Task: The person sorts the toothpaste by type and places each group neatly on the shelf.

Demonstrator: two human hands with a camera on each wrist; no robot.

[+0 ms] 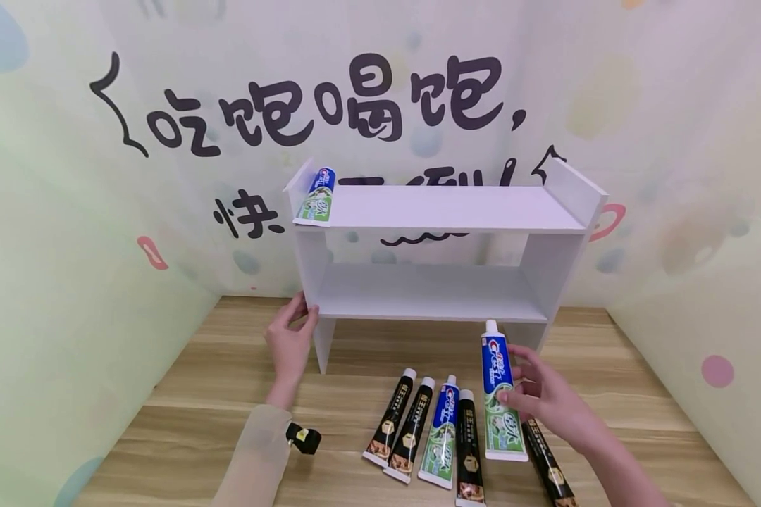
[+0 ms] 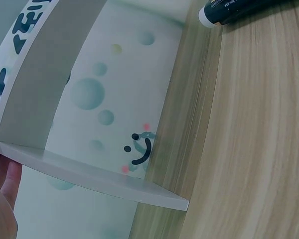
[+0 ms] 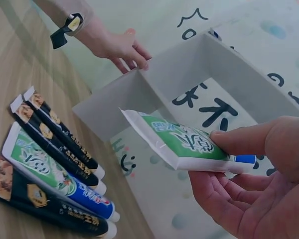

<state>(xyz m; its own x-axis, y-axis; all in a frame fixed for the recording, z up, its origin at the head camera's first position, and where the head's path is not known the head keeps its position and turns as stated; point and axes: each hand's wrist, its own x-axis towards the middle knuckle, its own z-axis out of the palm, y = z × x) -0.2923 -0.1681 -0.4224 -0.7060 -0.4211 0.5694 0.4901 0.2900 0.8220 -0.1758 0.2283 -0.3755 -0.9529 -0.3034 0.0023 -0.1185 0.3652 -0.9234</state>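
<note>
My right hand [image 1: 548, 401] pinches a blue-and-green toothpaste tube [image 1: 503, 415], thumb on its front and fingers behind. The tube is raised off the table, cap up in the head view. At the white shelf [image 1: 418, 292], my left hand [image 1: 289, 341] grips the left side panel, thumb in front; in the left wrist view its fingers [image 2: 11, 181] show partly at that panel. A matching toothpaste tube [image 1: 318, 197] leans at the left end of the top board. On the table lie another blue-and-green tube [image 1: 441, 436] and several black toothpaste tubes [image 1: 412, 433].
The wooden table [image 1: 190, 394] meets patterned wall sheets [image 1: 101, 211] behind and on both sides. One black tube [image 1: 548, 465] lies apart, under my right hand. A black strap device [image 1: 304, 438] sits on my left wrist.
</note>
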